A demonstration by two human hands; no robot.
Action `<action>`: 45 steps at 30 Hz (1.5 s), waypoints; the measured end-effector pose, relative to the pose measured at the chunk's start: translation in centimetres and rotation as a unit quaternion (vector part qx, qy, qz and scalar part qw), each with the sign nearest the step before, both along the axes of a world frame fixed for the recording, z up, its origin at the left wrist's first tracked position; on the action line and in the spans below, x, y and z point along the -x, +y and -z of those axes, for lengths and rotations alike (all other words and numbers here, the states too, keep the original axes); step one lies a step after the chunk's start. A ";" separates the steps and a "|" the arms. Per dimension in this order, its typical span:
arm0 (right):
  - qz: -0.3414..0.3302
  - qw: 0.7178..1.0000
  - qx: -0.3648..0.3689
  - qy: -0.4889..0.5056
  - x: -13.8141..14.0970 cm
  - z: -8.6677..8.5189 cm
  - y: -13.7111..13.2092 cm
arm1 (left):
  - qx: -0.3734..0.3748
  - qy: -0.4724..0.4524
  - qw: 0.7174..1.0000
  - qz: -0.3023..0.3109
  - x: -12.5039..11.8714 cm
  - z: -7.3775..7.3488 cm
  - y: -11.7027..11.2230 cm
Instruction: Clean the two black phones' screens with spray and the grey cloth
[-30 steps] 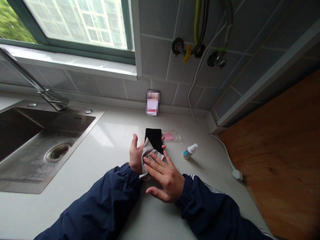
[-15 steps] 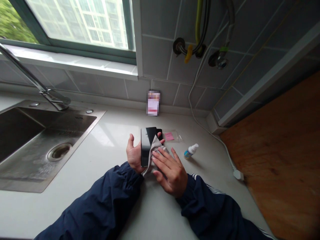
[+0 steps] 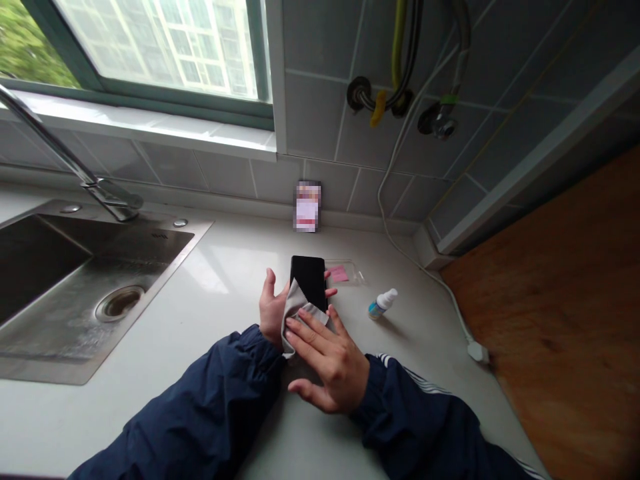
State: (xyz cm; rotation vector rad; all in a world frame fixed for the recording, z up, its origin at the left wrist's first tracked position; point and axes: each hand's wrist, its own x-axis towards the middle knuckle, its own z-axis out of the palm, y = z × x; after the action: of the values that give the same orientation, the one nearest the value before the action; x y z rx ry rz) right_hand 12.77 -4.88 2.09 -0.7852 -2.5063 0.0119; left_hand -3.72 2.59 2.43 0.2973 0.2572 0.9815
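While a stainless-steel sink [image 3: 125, 247] sits in the white table [image 3: 165, 413], the left grip [image 3: 273, 310] clamps a black smartphone [image 3: 309, 283] between the sink and a small spray bottle [image 3: 383, 305]; the right grip [image 3: 327, 363], fingers apart, presses a grey microfiber cloth [image 3: 299, 310] against the phone.

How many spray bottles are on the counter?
1: a spray bottle lying on the counter, right of the phone and below the plastic bag. Another could be hidden behind the phone.
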 end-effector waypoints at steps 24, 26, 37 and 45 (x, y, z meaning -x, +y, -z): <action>0.216 0.967 0.002 0.136 -1.9 1.3 2.7 | 0.019 -0.031 0.999 0.035 -1.1 -1.1 -0.3; 0.225 0.965 0.012 0.136 -1.8 1.5 2.7 | 0.016 -0.024 0.999 0.038 -1.1 -1.2 -0.3; 0.271 0.950 0.038 0.150 -1.6 2.2 2.8 | -0.026 0.014 0.996 0.080 -2.0 -1.2 -1.0; 0.232 0.964 0.049 0.123 -1.7 1.8 2.8 | -0.071 0.052 0.993 0.076 -2.7 -0.1 -1.0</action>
State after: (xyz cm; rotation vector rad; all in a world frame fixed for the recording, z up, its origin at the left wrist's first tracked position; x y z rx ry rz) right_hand 14.44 -2.11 0.25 -1.3107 -2.0526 0.0662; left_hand -1.05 1.61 2.50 0.4909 0.2562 0.8363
